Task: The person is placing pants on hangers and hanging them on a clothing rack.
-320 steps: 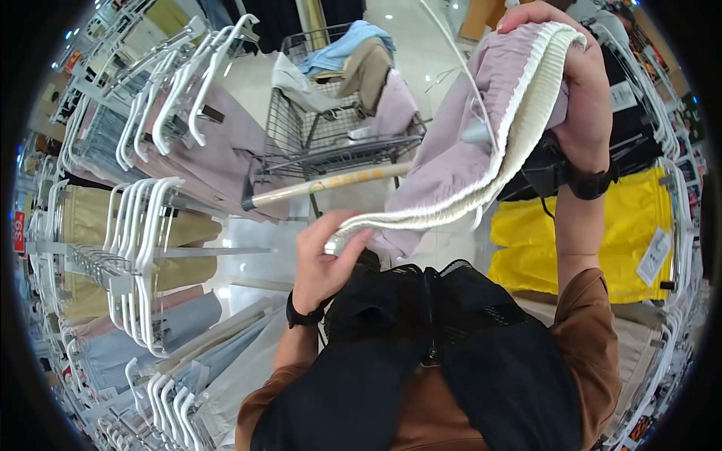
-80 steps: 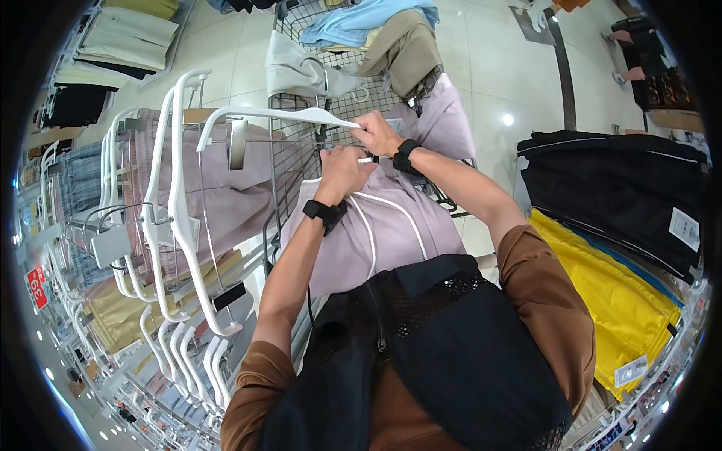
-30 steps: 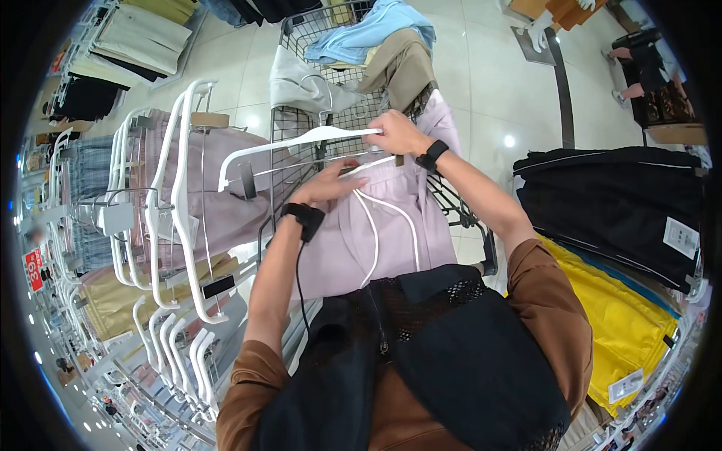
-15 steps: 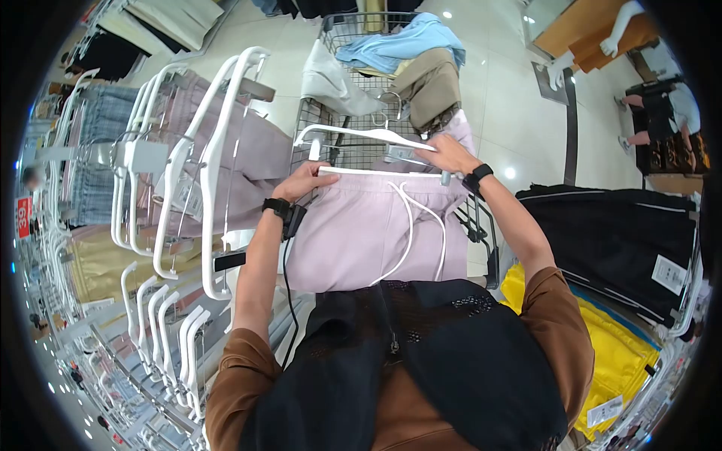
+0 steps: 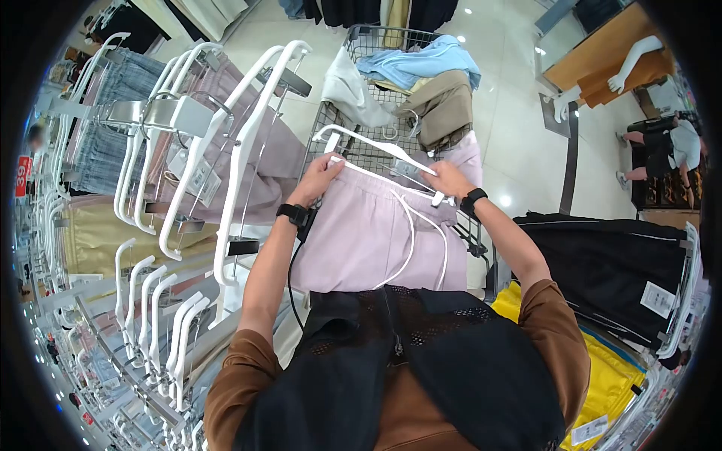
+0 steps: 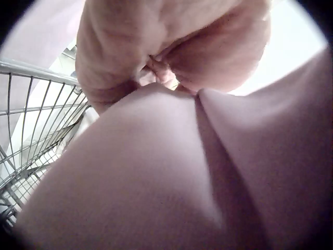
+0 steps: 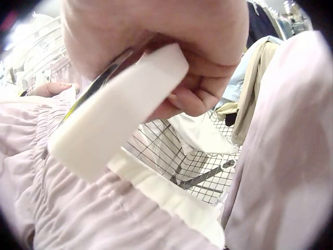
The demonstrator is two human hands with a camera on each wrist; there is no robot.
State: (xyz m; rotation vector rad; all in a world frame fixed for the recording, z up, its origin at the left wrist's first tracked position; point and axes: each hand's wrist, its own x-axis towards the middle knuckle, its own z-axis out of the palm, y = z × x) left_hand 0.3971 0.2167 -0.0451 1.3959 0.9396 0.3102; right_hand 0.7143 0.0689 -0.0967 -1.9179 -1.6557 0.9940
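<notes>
Lilac pants [image 5: 361,233] with a gathered waistband and a white drawstring [image 5: 410,225] hang in front of my body, their lower part hidden. A white clip hanger [image 5: 376,143] lies along the waistband. My left hand [image 5: 320,180] pinches the waistband's left corner, close to the hanger's left clip; in the left wrist view its fingers [image 6: 119,52] close over the lilac cloth. My right hand [image 5: 451,182] grips the hanger's right end. In the right wrist view the fingers [image 7: 200,101] curl round it, above the gathered waistband.
A wire shopping cart [image 5: 320,124] ahead holds a light-blue garment [image 5: 421,64], a brown garment [image 5: 444,109] and a whitish one [image 5: 353,90]. White hangers [image 5: 248,150] crowd the left rack. Black garments [image 5: 609,263] and yellow garments [image 5: 602,383] hang at right. A person [image 5: 677,146] stands far right.
Earlier both hands spread the waistband, then met at the hanger's right side. Since then my left hand has gone to the waistband's left corner, while my right hand stays on the hanger.
</notes>
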